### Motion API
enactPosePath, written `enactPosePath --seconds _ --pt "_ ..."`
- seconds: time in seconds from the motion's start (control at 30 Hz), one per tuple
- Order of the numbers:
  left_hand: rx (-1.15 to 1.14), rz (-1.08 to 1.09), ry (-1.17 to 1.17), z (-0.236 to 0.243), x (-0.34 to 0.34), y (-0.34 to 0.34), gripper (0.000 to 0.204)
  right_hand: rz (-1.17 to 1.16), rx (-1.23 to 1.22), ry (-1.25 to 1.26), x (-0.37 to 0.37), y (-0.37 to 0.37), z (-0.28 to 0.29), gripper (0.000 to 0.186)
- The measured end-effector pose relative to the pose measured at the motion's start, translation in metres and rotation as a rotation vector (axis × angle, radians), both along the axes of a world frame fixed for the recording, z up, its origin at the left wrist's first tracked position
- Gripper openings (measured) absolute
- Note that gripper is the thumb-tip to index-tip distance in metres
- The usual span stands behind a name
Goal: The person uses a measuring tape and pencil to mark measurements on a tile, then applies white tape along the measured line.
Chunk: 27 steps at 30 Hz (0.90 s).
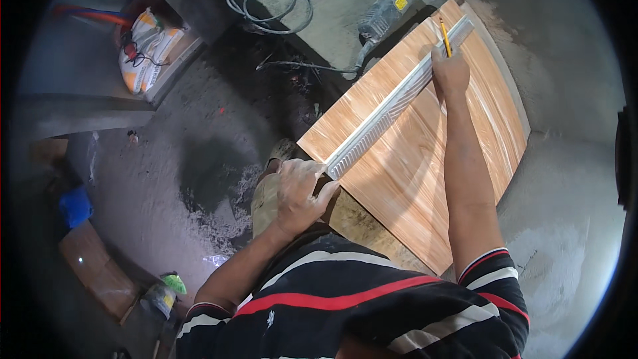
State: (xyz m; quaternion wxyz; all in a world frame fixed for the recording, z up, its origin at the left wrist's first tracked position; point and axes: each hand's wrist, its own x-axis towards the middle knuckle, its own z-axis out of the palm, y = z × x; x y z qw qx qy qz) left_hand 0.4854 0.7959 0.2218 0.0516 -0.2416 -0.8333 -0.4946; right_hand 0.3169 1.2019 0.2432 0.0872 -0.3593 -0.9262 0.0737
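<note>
A large wood-grain tile or board point(392, 186) lies slantwise in front of me. Across it runs a long ribbed metal bar point(382, 118), near its far left edge. My left hand point(299, 193) grips the bar's near end at the tile's edge, with thumb and fingers on either side. Farther up, my right hand point(452, 76) is closed around a yellow pencil point(444, 32), its tip pointing away from me. That hand also rests against the bar near its far end. The fingers under it are partly hidden.
Beyond the tile an angle grinder point(392, 13) lies on a grey slab, its disc facing up. A black cable point(302, 16) coils to its left. White and orange sacks point(146, 56) stand at far left. Cardboard point(96, 266) and a blue bag point(76, 207) lie on the dusty floor.
</note>
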Motion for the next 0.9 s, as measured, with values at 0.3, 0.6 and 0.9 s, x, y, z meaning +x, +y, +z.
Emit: enactPosePath --seconds 0.3,0.6,0.9 --pt "-0.008 0.012 0.019 -0.0002 0.0004 -0.0003 0.037 -0.005 0.001 -0.02 0.0007 0.007 -0.0052 0.064" --pt "-0.002 0.03 -0.026 0.0024 0.0008 0.0017 0.035 0.033 0.006 -0.004 0.002 0.0067 -0.0035 0.066" --pt "0.003 0.011 0.006 0.0004 -0.0009 0.0014 0.04 0.032 0.012 -0.005 0.0009 0.0104 -0.0068 0.065"
